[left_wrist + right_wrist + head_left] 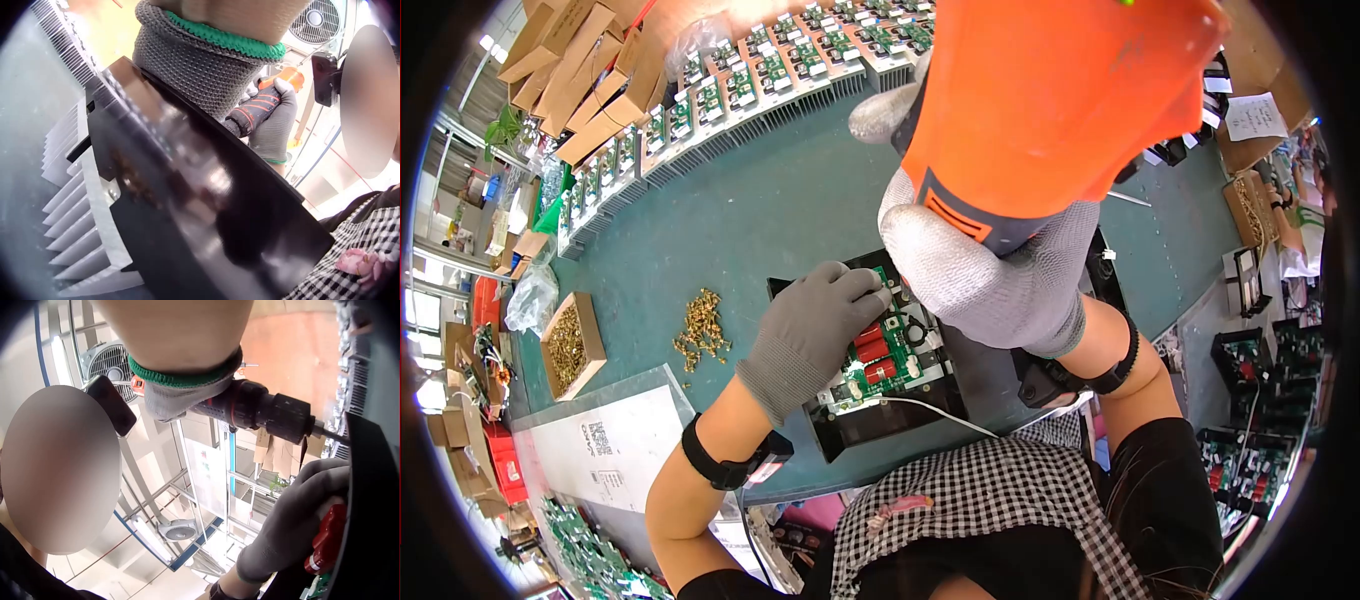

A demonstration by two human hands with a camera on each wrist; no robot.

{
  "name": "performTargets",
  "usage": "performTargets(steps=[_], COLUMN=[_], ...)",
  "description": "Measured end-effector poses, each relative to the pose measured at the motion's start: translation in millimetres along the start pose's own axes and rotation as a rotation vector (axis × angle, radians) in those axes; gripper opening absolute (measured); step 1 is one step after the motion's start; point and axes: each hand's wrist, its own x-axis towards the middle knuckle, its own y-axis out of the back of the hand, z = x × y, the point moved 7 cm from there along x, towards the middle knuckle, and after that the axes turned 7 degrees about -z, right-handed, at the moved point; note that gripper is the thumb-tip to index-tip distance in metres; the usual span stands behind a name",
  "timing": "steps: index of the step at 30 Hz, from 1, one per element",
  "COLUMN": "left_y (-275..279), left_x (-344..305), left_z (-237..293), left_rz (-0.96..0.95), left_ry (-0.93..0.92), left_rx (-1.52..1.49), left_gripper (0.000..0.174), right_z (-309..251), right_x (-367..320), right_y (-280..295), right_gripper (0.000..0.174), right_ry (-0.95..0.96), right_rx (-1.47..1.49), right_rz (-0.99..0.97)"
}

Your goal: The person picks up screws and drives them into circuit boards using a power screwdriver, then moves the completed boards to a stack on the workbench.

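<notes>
A green circuit board [897, 350] with red parts sits in a black metal housing [870, 425]. My gloved left hand [815, 330] rests over the board's upper left, fingers slightly bent; the fingertips' exact contact is unclear. My gloved right hand [1000, 270] grips an orange and black power driver [1060, 110] above the housing's right part. In the right wrist view, the driver's chuck [284, 417] points its bit at the edge of a black panel [372, 487]; the tip is hidden. Silver fins [81, 231] show beside the black panel [206, 187] in the left wrist view.
Heat sinks with boards [770, 75] line the back of the green table [730, 200]. A loose pile of brass screws [703, 327] and a cardboard box of them [572, 345] lie left. A white sheet [610, 445] is at front left; more boards [1245, 460] stand right.
</notes>
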Motion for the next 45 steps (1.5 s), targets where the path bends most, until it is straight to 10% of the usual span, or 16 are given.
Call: performTargets(steps=[7, 16, 37, 45], left_y=[-0.5, 3.9, 10.1, -12.6], left_x=[-1.9, -3.5, -4.5, -3.3], left_z=[-1.2, 0.8, -0.1, -13.4], left_rz=[0.064, 0.073, 0.070, 0.058], left_ry=[-0.034, -0.021, 0.007, 0.095], left_rx=[0.007, -0.022, -0.122, -0.129], left_gripper=[0.038, 0.040, 0.033, 0.031], right_z=[-3.1, -1.6, 1.6, 2.1], right_x=[-2.3, -5.4, -10.6, -7.8], right_y=[-4.7, -2.1, -2.7, -18.9], right_gripper=[0.037, 0.035, 0.053, 0.032], right_ry=[-0.148, -0.036, -0.152, -0.048], right_rx=[0.354, -0.110, 0.075, 0.197], right_rz=[0.170, -0.008, -0.070, -0.094])
